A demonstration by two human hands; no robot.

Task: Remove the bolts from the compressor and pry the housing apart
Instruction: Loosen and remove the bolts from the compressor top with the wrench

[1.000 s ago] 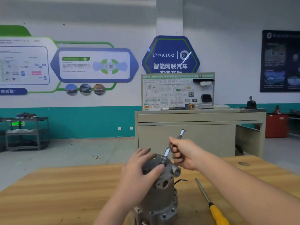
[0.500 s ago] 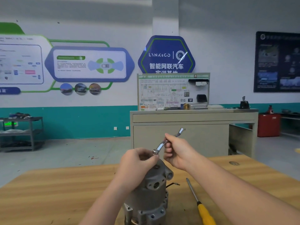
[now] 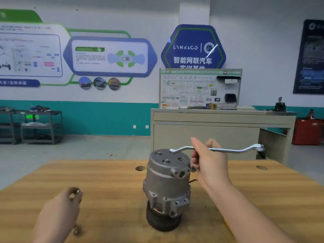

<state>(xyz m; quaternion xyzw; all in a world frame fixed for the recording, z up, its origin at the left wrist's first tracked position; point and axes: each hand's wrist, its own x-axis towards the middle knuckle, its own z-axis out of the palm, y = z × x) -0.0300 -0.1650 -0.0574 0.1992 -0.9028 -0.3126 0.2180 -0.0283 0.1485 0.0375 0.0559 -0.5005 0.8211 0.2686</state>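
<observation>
The compressor (image 3: 167,186) stands on end on the worktop (image 3: 108,186), looking heavy, rigid and top-heavy; beside it the right hand (image 3: 208,162) grips the wrench (image 3: 217,149), the left hand (image 3: 59,214) pinches a blurred bolt (image 3: 74,194)

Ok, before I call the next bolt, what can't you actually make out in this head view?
- Small metal piece in the left hand: motion-blurred; bolt or not, unclear.
- Second small piece on the table under that hand: blurred too.
- Compressor far side and base: hidden by its own body.
- Wrench near end over the compressor top: seated on a bolt or not, unclear.
- Right hand covers the wrench's middle.
</observation>
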